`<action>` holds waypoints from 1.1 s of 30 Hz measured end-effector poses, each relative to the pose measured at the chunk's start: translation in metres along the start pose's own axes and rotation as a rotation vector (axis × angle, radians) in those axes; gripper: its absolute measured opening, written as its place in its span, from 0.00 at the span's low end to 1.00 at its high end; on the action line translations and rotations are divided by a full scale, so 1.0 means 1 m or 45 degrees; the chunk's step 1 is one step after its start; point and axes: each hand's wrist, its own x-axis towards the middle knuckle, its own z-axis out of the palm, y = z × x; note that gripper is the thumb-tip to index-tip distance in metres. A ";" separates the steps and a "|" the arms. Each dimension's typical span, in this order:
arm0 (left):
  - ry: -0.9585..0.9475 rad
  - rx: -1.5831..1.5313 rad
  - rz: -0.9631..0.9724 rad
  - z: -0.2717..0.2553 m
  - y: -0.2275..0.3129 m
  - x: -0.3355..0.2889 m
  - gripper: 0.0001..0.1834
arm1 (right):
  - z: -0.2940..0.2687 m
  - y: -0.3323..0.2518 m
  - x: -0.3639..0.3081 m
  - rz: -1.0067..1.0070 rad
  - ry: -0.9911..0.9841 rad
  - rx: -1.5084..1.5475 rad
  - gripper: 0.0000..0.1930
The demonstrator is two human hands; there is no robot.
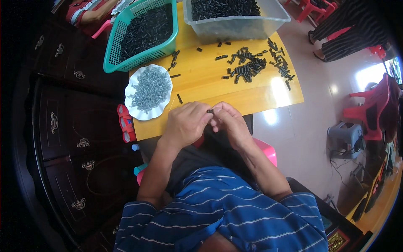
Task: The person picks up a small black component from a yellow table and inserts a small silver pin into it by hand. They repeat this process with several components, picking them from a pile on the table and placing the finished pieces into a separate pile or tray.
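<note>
Over the near edge of the yellow table (pixel 201 90), my left hand (pixel 186 124) and my right hand (pixel 232 124) meet fingertip to fingertip. Both pinch one small black cylindrical piece (pixel 210 111) between them; its finer detail is too small to make out. Just beyond my left hand lies a loose black piece (pixel 179 98). To its left, a white scalloped plate (pixel 129 98) holds a heap of small clear and grey pieces (pixel 150 90). Farther off to the right, a scattered pile of short black pieces (pixel 247 65) lies on the tabletop.
A green plastic basket (pixel 110 54) and a clear plastic bin (pixel 239 29), both full of black pieces, stand at the far side. Dark drawers (pixel 67 138) line the left. Red chairs (pixel 371 107) and a grey stool (pixel 345 136) stand right. Another person's arm (pixel 98 14) shows far left.
</note>
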 end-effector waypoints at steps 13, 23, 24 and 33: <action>-0.016 -0.075 0.082 -0.002 -0.009 -0.001 0.09 | -0.002 -0.003 -0.001 0.034 -0.174 0.002 0.15; -0.061 -0.307 -0.169 -0.006 0.000 -0.009 0.12 | 0.005 -0.014 -0.011 -0.427 -0.069 -0.858 0.15; -0.060 -0.416 -0.276 -0.004 0.002 -0.010 0.14 | 0.006 -0.013 -0.011 -0.542 -0.029 -0.954 0.14; -0.113 -0.797 -0.552 0.000 0.000 -0.015 0.20 | 0.006 -0.008 -0.006 -0.913 0.038 -1.138 0.11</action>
